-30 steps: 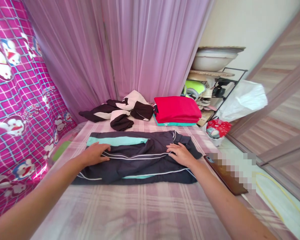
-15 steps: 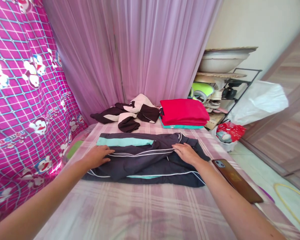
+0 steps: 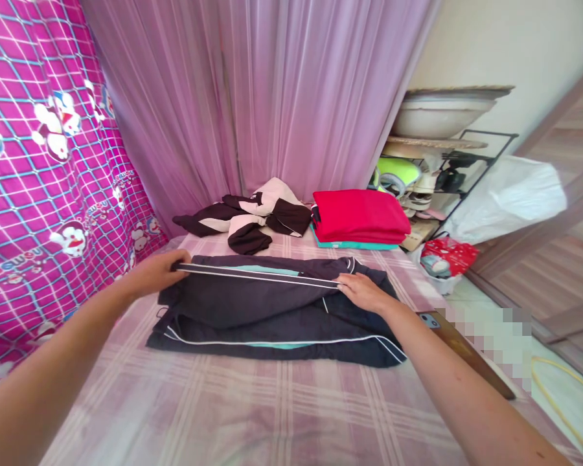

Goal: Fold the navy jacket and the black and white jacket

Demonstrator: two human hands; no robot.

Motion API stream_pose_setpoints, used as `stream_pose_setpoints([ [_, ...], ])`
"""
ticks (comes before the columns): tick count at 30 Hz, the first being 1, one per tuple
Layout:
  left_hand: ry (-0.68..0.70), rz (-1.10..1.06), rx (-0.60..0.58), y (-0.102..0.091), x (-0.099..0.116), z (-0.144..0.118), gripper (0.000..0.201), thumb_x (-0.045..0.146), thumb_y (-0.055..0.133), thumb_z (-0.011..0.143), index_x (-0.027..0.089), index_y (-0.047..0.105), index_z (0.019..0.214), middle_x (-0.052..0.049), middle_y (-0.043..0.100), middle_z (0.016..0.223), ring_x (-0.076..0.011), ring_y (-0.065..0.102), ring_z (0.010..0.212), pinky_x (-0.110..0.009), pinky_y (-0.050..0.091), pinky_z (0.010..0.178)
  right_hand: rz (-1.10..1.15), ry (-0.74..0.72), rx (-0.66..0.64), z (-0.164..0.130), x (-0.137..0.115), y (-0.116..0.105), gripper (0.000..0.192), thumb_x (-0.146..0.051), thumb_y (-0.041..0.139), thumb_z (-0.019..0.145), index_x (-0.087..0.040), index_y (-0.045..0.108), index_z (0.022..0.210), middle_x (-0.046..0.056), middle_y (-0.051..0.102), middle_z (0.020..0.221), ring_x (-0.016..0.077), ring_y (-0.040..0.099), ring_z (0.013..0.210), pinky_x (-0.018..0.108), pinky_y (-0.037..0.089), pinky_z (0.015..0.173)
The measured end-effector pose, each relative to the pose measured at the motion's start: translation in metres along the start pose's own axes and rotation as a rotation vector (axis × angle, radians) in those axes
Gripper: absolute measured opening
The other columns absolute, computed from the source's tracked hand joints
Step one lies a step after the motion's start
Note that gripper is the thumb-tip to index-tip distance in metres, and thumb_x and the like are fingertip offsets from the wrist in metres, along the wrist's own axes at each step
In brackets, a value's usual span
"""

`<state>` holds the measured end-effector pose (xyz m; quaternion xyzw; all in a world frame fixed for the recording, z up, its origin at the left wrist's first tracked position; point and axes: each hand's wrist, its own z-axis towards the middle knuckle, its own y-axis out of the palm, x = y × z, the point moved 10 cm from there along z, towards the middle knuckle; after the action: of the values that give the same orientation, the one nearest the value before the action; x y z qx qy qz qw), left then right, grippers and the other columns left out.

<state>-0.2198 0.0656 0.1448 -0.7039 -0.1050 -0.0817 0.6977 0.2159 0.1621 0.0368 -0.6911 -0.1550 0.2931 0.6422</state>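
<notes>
A dark navy garment (image 3: 252,310) with white piping and teal panels lies folded lengthwise across the bed. My left hand (image 3: 162,272) pinches the left end of its double-striped edge and holds it slightly raised. At the other end of that stripe, the fingers of my right hand (image 3: 362,290) are closed on the cloth. Between both hands the striped strip is pulled straight, partly covering the teal panel behind it. A thin loop of cord shows at the garment's left end. Whether it is a jacket or trousers, I cannot tell.
Behind the garment lie a crumpled brown-and-cream garment (image 3: 276,210) and a folded red and teal stack (image 3: 359,217). A phone (image 3: 466,359) rests by my right forearm near the plaid bed's edge. Curtains (image 3: 282,97) hang behind; a shoe rack (image 3: 486,162) stands right.
My left hand has moved left and up, taking hold of the striped edge and pulling it taut over the teal panel. The right hand stays nearly in place.
</notes>
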Motion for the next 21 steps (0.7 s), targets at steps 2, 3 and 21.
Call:
stream_pose_setpoints([
  [2,-0.045,-0.225,0.092,-0.034,-0.004,0.0,0.028,0.04,0.057,0.078,0.021,0.058,0.099,0.001,0.067,0.087,-0.0187,0.062,0.083,-0.029,0.05,0.076,-0.004,-0.014,-0.004,0.008,-0.005,-0.01,0.028,-0.029,0.039,0.097,-0.023,0.067,0.101,0.008,0.071,0.108,0.0223,0.064,0.103,0.041,0.038,0.103],
  [3,-0.081,-0.33,0.146,-0.049,-0.005,0.0,0.033,0.039,0.058,0.078,0.021,0.057,0.106,0.001,0.068,0.093,-0.0182,0.062,0.085,-0.029,0.051,0.077,-0.003,-0.008,0.0,0.013,-0.005,-0.016,0.029,-0.03,0.039,0.097,-0.023,0.066,0.099,0.008,0.072,0.103,0.0222,0.064,0.1,0.04,0.039,0.101],
  [21,-0.101,0.125,0.348,0.025,-0.041,0.097,0.057,0.035,0.054,0.083,0.013,0.053,0.135,-0.017,0.058,0.136,-0.0315,0.052,0.128,-0.046,0.043,0.106,-0.05,0.217,-0.036,0.08,0.032,0.01,0.037,-0.051,0.048,0.096,-0.024,0.073,0.093,0.006,0.075,0.092,0.0221,0.065,0.087,0.027,0.038,0.067],
])
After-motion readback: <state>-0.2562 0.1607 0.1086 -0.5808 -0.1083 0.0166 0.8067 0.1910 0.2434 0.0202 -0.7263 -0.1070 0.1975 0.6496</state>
